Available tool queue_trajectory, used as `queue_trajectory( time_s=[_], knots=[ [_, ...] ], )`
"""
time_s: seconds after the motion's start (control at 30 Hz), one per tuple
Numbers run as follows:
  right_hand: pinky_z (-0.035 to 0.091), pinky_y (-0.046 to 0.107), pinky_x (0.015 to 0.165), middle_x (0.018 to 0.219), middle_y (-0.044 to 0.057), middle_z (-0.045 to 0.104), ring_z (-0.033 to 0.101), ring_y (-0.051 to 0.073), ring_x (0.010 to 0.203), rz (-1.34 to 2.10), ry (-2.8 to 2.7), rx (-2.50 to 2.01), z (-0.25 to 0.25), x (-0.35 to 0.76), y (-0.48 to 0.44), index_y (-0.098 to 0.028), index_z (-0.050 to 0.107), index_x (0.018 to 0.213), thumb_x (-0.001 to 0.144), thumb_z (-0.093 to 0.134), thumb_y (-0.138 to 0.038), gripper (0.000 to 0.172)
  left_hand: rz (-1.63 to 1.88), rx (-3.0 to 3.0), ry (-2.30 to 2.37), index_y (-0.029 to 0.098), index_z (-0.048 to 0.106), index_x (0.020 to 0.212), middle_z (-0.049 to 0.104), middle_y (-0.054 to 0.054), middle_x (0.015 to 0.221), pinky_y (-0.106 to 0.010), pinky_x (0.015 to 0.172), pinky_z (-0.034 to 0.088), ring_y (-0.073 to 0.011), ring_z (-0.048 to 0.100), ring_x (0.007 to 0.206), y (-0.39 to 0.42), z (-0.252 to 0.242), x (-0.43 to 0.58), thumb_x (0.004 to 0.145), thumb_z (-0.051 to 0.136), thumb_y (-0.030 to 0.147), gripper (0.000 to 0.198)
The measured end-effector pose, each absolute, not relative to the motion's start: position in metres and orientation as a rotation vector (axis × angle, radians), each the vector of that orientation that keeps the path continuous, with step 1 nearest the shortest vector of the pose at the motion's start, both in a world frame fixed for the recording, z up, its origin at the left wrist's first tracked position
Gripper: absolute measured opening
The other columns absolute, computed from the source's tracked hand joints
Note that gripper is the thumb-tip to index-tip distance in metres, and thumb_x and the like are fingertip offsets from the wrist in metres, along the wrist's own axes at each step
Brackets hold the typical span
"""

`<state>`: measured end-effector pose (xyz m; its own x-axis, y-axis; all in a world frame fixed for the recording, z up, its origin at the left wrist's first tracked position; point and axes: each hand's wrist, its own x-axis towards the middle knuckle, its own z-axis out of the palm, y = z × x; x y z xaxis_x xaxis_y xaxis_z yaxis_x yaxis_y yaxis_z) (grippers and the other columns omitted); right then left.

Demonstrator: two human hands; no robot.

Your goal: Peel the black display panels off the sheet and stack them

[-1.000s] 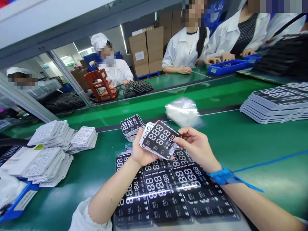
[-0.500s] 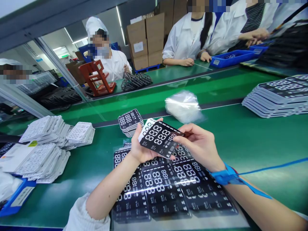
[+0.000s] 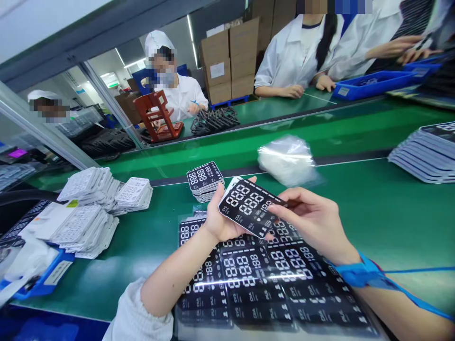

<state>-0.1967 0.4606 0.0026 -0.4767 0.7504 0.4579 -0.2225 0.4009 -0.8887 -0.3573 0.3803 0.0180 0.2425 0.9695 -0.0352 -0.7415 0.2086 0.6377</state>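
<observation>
The left hand (image 3: 221, 221) holds a black card (image 3: 245, 206) from below, fingers partly wrapped around it; the right hand (image 3: 316, 219) pinches its right edge between the fingers. The card is above printed sheets (image 3: 241, 303) on the green tabletop (image 3: 377, 213); a card stack (image 3: 204, 179) and plastic bag (image 3: 287, 160) lie beyond.

Room right, obstacles ahead

Bare green benchtop (image 3: 384, 213) lay between the right hand (image 3: 318, 220) and stacked panels (image 3: 421, 156), crossed by a blue cord (image 3: 415, 270). A plastic bag (image 3: 286, 158) and a short card stack (image 3: 205, 182) obstructed the far side.
</observation>
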Motion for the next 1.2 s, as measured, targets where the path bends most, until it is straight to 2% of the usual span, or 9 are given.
queue_trajectory(
  time_s=[0.17, 0.33, 0.53, 0.6, 0.7, 0.83, 0.93, 1.03, 1.2],
  knots=[
    [0.051, 0.02, 0.048, 0.066, -0.002, 0.061, 0.06, 0.012, 0.055, 1.19, -1.759, -0.476, 0.002, -0.196, 0.461, -0.021, 0.06, 0.074, 0.077, 0.071, -0.034, 0.017, 1.246, 0.574, 0.487, 0.026, 0.03, 0.142, 0.052, -0.017, 0.127, -0.054, 0.072, 0.046, -0.0386, 0.058, 0.102, 0.381, 0.017, -0.358, 0.088, 0.014, 0.066, 0.069],
    [0.045, 0.023, 0.049, 0.068, -0.001, 0.059, 0.055, 0.012, 0.054, 0.838, -2.017, -0.482, 0.001, -0.194, 0.467, -0.021, 0.057, 0.077, 0.085, 0.062, -0.039, 0.021, 1.246, 0.605, 0.56, 0.027, 0.033, 0.141, 0.053, -0.015, 0.125, -0.057, 0.077, 0.046, -0.0341, 0.06, 0.098, 0.381, 0.014, -0.358, 0.089, 0.026, 0.063, 0.063],
    [0.042, 0.028, 0.058, 0.073, 0.002, 0.051, 0.052, 0.016, 0.066, 0.486, -2.102, -0.378, 0.008, -0.197, 0.462, -0.02, 0.049, 0.073, 0.082, 0.059, -0.054, 0.037, 1.274, 0.607, 0.831, 0.026, 0.037, 0.138, 0.057, -0.011, 0.119, -0.048, 0.079, 0.05, -0.0267, 0.06, 0.093, 0.38, 0.012, -0.342, 0.088, 0.038, 0.058, 0.06],
    [0.04, 0.028, 0.057, 0.071, 0.002, 0.053, 0.051, 0.016, 0.066, 0.51, -2.165, -0.203, 0.012, -0.198, 0.452, -0.02, 0.049, 0.074, 0.082, 0.06, -0.052, 0.035, 1.292, 0.702, 0.958, 0.023, 0.038, 0.138, 0.057, -0.01, 0.118, -0.046, 0.09, 0.045, -0.0276, 0.057, 0.103, 0.378, 0.013, -0.333, 0.086, 0.042, 0.06, 0.064],
    [0.034, 0.028, 0.054, 0.064, 0.0, 0.054, 0.045, 0.014, 0.06, 0.505, -2.224, -0.067, 0.012, -0.199, 0.439, -0.02, 0.05, 0.07, 0.089, 0.055, -0.043, 0.031, 1.303, 0.93, 1.119, 0.017, 0.038, 0.137, 0.047, -0.01, 0.133, -0.04, 0.109, 0.027, -0.0274, 0.039, 0.127, 0.373, 0.013, -0.322, 0.088, 0.04, 0.061, 0.066],
    [0.034, 0.028, 0.056, 0.065, 0.0, 0.057, 0.046, 0.013, 0.058, 0.571, -2.229, -0.085, 0.009, -0.199, 0.44, -0.019, 0.052, 0.07, 0.092, 0.051, -0.038, 0.029, 1.294, 1.004, 1.178, 0.015, 0.034, 0.14, 0.029, -0.01, 0.148, -0.038, 0.114, 0.016, -0.0268, 0.024, 0.137, 0.371, 0.01, -0.319, 0.088, 0.036, 0.063, 0.071],
    [0.036, 0.026, 0.055, 0.063, -0.001, 0.058, 0.048, 0.013, 0.057, 0.633, -2.229, -0.08, 0.009, -0.199, 0.446, -0.019, 0.055, 0.067, 0.091, 0.051, -0.041, 0.032, 1.289, 0.961, 1.164, 0.016, 0.036, 0.139, 0.038, -0.012, 0.142, -0.04, 0.111, 0.023, -0.0283, 0.029, 0.134, 0.373, 0.004, -0.322, 0.085, 0.039, 0.065, 0.072],
    [0.038, 0.025, 0.052, 0.058, -0.002, 0.058, 0.05, 0.013, 0.056, 0.686, -2.212, -0.099, 0.008, -0.2, 0.446, -0.02, 0.057, 0.062, 0.09, 0.053, -0.04, 0.035, 1.243, 0.942, 1.148, 0.019, 0.037, 0.137, 0.053, -0.011, 0.122, -0.042, 0.098, 0.038, -0.0277, 0.048, 0.115, 0.374, -0.001, -0.323, 0.082, 0.046, 0.066, 0.072],
    [0.04, 0.025, 0.051, 0.059, 0.0, 0.059, 0.053, 0.014, 0.056, 0.786, -2.227, -0.193, 0.005, -0.202, 0.446, -0.021, 0.058, 0.064, 0.093, 0.048, -0.039, 0.036, 1.238, 0.799, 1.106, 0.023, 0.041, 0.131, 0.056, -0.006, 0.102, -0.028, 0.066, 0.046, -0.0158, 0.055, 0.077, 0.376, 0.004, -0.322, 0.077, 0.056, 0.062, 0.068]
  ],
)
